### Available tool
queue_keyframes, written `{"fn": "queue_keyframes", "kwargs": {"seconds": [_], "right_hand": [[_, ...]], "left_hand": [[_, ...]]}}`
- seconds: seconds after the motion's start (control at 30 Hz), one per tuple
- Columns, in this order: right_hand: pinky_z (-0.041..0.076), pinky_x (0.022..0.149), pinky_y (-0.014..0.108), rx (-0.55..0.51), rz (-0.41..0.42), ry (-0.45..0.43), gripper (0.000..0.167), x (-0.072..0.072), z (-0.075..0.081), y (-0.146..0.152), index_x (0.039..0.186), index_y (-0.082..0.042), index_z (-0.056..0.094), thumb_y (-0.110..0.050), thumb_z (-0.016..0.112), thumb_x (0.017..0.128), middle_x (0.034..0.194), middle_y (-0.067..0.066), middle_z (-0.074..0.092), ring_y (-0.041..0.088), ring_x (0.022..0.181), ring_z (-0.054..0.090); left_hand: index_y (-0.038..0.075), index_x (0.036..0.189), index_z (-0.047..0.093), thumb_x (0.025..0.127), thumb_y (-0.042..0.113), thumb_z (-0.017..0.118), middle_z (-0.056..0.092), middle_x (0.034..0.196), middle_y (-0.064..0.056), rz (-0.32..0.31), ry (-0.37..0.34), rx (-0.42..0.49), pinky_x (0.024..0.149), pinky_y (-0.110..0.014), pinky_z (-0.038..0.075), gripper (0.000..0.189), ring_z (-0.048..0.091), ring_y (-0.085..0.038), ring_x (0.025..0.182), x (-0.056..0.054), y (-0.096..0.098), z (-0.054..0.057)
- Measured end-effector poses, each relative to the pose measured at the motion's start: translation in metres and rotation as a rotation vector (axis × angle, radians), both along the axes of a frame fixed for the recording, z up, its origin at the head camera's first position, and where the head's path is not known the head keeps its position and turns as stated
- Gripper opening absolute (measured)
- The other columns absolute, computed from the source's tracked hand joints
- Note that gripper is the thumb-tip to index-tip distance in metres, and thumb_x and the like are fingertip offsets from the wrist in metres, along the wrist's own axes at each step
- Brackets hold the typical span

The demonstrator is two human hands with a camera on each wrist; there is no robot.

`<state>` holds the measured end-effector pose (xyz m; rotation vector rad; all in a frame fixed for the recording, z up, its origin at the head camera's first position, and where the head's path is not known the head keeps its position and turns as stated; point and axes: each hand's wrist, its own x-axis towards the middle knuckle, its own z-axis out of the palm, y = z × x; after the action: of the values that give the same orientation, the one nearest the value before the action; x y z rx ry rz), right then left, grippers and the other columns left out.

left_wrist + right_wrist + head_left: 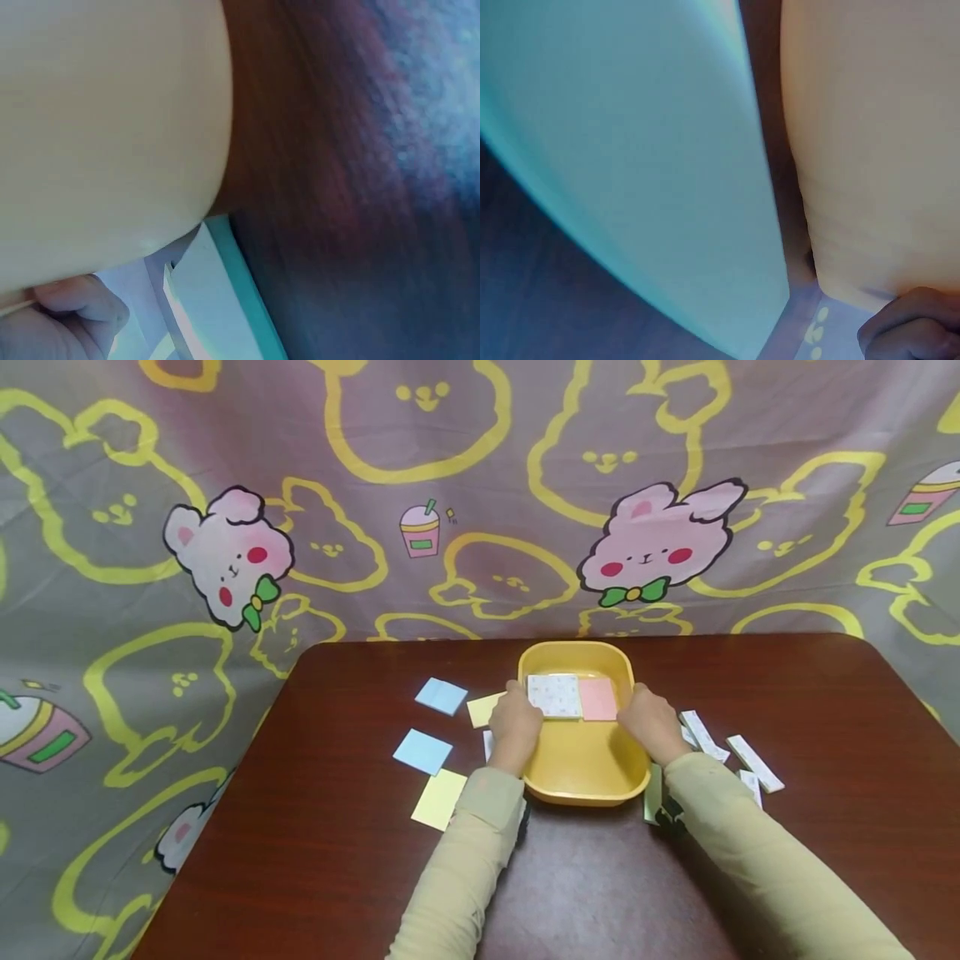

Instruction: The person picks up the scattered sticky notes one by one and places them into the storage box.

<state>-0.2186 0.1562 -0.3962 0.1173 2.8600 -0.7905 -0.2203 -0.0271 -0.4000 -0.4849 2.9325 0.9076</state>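
Observation:
A yellow plastic basin (585, 764) stands on the table, holding a white patterned note pad (555, 695) and a pink note pad (598, 699) side by side at its far end. My left hand (516, 725) grips its left rim, and my right hand (649, 720) grips the right rim. In the left wrist view the basin's wall (112, 135) fills the upper left, with the curled fingers (86, 300) at its rim. The right wrist view shows the basin wall (877, 150) beside the curled fingers (915, 326).
Left of the basin lie blue note pads (441, 695) and yellow note pads (439, 797). Several white patterned strips (755, 763) lie to the right. A green pad (652, 797) sits under the right wrist, close to the basin. Behind the table hangs a patterned curtain (495, 510).

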Motion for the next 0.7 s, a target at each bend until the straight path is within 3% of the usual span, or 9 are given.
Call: {"fn": "queue_keyframes", "kwargs": {"seconds": [0.27, 0.43, 0.6, 0.7], "right_hand": [[0.048, 0.071, 0.045, -0.014, -0.018, -0.029, 0.047, 0.001, 0.000, -0.001, 0.124, 0.013, 0.041, -0.015, 0.048, 0.087, 0.100, 0.030, 0.058, 0.038, 0.083, 0.058], [0.048, 0.072, 0.046, -0.014, -0.027, -0.037, 0.047, 0.001, -0.001, -0.001, 0.124, 0.012, 0.041, -0.015, 0.048, 0.087, 0.101, 0.031, 0.058, 0.039, 0.084, 0.057], [0.049, 0.075, 0.046, -0.020, -0.025, -0.043, 0.048, 0.001, -0.001, -0.002, 0.126, 0.012, 0.040, -0.015, 0.049, 0.087, 0.106, 0.032, 0.058, 0.039, 0.087, 0.058], [0.049, 0.073, 0.046, -0.016, -0.020, -0.037, 0.048, 0.002, -0.001, -0.002, 0.125, 0.013, 0.040, -0.015, 0.049, 0.087, 0.104, 0.032, 0.058, 0.039, 0.086, 0.058]], "left_hand": [[-0.001, 0.135, 0.039, 0.091, 0.016, 0.056, 0.069, 0.097, -0.019, -0.031, -0.057, 0.025, 0.074, -0.045, 0.052, 0.050, 0.067, -0.033, 0.085, 0.001, -0.003, 0.004], [-0.004, 0.137, 0.036, 0.096, 0.035, 0.051, 0.067, 0.107, -0.023, -0.066, -0.070, 0.078, 0.082, -0.047, 0.052, 0.058, 0.066, -0.036, 0.096, 0.001, -0.008, 0.004], [-0.006, 0.140, 0.034, 0.094, 0.053, 0.046, 0.062, 0.119, -0.024, -0.086, -0.070, 0.146, 0.092, -0.046, 0.050, 0.075, 0.062, -0.036, 0.109, 0.001, -0.018, 0.002], [-0.005, 0.129, 0.045, 0.092, 0.059, 0.044, 0.065, 0.114, -0.022, -0.085, -0.035, 0.175, 0.086, -0.042, 0.053, 0.074, 0.065, -0.033, 0.100, -0.002, -0.028, 0.005]]}}
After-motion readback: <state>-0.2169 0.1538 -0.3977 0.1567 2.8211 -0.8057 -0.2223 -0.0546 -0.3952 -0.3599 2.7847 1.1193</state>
